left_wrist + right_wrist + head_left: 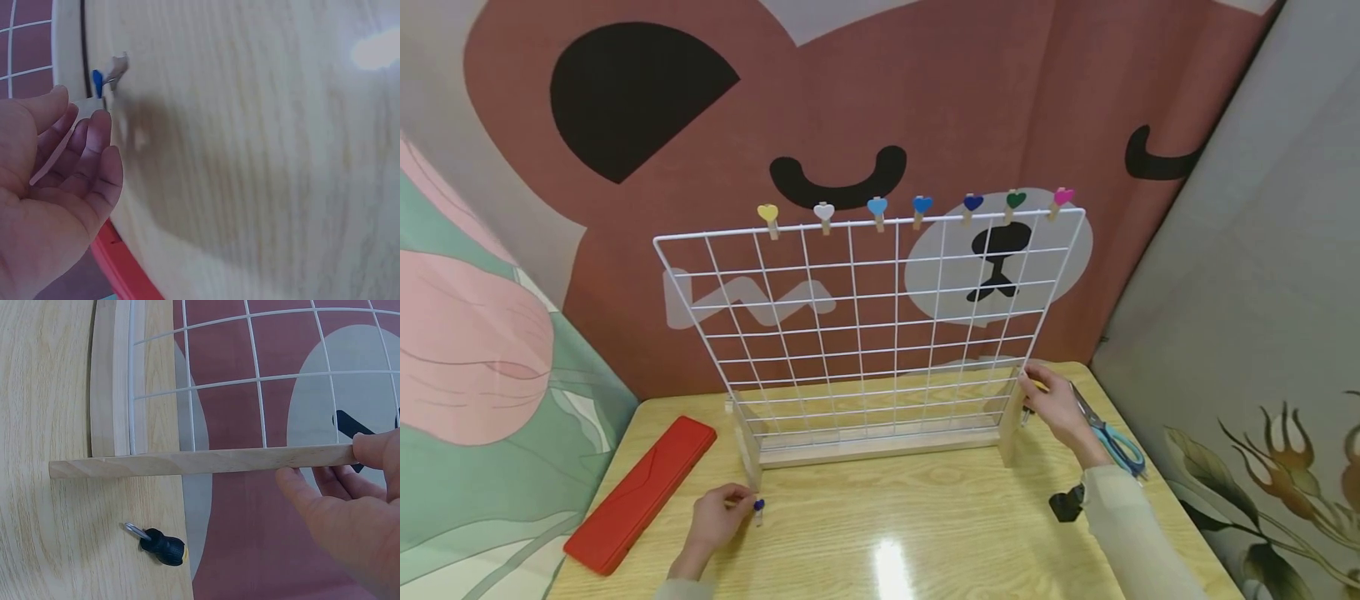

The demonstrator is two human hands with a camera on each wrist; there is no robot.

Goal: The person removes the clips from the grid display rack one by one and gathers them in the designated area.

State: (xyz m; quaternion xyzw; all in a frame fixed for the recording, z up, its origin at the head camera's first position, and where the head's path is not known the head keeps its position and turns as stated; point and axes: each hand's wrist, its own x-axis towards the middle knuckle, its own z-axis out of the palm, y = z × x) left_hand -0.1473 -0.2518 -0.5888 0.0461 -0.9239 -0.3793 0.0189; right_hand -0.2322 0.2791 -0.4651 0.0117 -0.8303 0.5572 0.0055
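On my right arm I wear a long sleeve (1138, 533) in pale cream, nearly off-white, its plain cloth softly creased and ending at the wrist in a cuff (1105, 483) that leaves my right hand (1060, 412) bare. At the near edge, on the left, a strip of similarly pale cloth shows the end of my other sleeve (685, 591), with my left hand (718, 517) bare beyond it. Just left of the right cuff sits a small, black, angular block (1066, 504); whether it is strapped to me I cannot tell.
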